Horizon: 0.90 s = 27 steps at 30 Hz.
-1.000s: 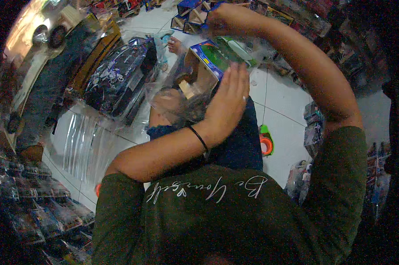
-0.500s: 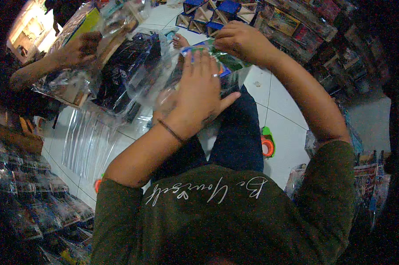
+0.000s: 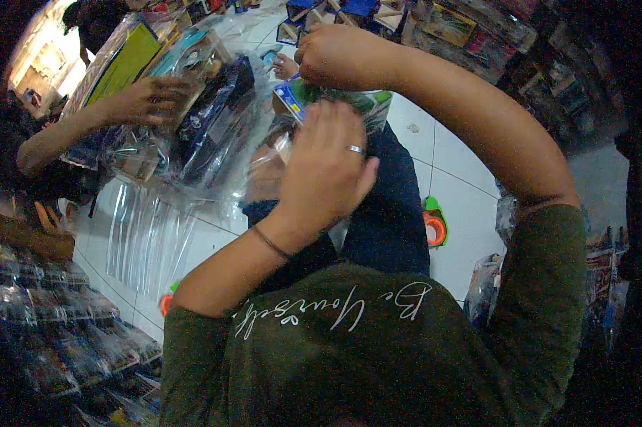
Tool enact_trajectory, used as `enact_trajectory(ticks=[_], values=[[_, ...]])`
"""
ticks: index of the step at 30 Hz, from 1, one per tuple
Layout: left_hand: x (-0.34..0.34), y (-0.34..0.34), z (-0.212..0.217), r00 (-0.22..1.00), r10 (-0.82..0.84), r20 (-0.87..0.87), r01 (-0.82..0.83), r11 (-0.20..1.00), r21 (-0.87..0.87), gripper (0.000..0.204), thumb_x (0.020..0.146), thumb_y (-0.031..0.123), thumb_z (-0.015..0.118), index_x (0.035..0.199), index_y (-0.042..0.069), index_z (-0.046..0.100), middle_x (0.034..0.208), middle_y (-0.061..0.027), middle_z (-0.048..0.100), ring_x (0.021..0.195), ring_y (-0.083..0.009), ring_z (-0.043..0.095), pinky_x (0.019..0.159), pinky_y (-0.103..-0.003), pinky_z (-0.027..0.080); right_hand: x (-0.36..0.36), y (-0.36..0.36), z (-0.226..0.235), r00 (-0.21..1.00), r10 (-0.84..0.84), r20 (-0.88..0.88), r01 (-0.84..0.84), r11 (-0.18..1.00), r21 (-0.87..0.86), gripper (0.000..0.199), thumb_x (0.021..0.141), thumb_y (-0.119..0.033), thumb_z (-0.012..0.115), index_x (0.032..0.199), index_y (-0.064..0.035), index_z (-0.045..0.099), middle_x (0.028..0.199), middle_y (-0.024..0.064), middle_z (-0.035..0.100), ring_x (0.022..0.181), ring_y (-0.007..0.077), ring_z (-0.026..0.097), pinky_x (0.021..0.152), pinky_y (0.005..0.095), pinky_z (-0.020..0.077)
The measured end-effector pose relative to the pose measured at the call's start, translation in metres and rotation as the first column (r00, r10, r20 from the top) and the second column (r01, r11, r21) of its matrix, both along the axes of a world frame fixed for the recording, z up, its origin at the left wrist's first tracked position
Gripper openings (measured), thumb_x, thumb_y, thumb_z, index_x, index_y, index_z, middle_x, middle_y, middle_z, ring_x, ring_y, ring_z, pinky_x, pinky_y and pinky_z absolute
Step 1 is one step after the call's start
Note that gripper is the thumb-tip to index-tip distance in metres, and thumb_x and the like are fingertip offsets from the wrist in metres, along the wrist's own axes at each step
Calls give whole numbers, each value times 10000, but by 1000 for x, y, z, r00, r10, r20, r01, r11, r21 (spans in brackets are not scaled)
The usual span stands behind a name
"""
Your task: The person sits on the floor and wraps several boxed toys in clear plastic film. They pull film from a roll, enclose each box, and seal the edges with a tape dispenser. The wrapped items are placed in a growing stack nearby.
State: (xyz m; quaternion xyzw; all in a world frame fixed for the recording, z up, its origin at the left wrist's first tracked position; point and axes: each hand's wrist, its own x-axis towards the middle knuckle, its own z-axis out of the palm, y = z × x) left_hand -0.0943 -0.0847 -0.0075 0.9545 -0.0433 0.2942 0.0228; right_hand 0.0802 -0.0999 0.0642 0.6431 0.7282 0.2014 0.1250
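Green-blue toy pack [image 3: 335, 103] | between left hand [image 3: 321, 171] and right hand [image 3: 335, 57]

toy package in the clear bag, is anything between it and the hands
Nothing visible. The left hand lies flat on the clear bag over the toy package, and the right hand grips its top edge. The co-worker's hand is off to the left.

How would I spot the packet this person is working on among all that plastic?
Start at the white tile floor and go up the dark trouser leg to the two raised hands. The packet lies between the left hand and right hand: clear wrap, green inside, blue card corner.
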Motion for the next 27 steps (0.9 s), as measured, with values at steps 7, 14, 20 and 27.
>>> enact_trajectory(ticks=[7, 14, 20, 27], values=[[3, 23, -16, 994, 89, -57, -91, 995, -45, 696, 821, 462, 553, 1208, -109, 457, 1248, -263, 469, 1194, -383, 423, 1046, -439, 299, -3, 14, 2, 999, 19, -29, -19, 1000, -7, 219, 774, -201, 595, 741, 6, 662, 777, 145, 645, 739, 321, 629, 702, 400, 508], [0, 39, -24, 996, 87, 23, -87, 996, 23, 747, 839, 543, 489, 1199, -111, 460, 1266, -274, 462, 1238, -385, 389, 1072, -447, 256, -6, -1, -11, 994, -17, -106, 17, 1000, -1, 151, 756, -142, 606, 837, -28, 664, 839, 104, 608, 857, 278, 581, 822, 369, 459], [2, 41, -27, 993, 111, 32, -111, 994, -3, 758, 847, 538, 487, 1210, -124, 429, 1276, -296, 444, 1224, -399, 407, 1067, -452, 271, -5, -23, -19, 978, 203, -56, -201, 979, 43, 237, 692, -127, 616, 910, -40, 648, 907, 88, 589, 938, 258, 543, 883, 361, 425], [-2, 41, -13, 992, 56, 117, -31, 978, -206, 661, 829, 414, 552, 1233, -95, 430, 1287, -273, 438, 1216, -389, 410, 1072, -457, 255, -21, -41, -30, 988, 117, -98, -111, 991, 71, 223, 712, -150, 592, 891, -30, 649, 994, 98, 582, 992, 259, 530, 911, 373, 411]])
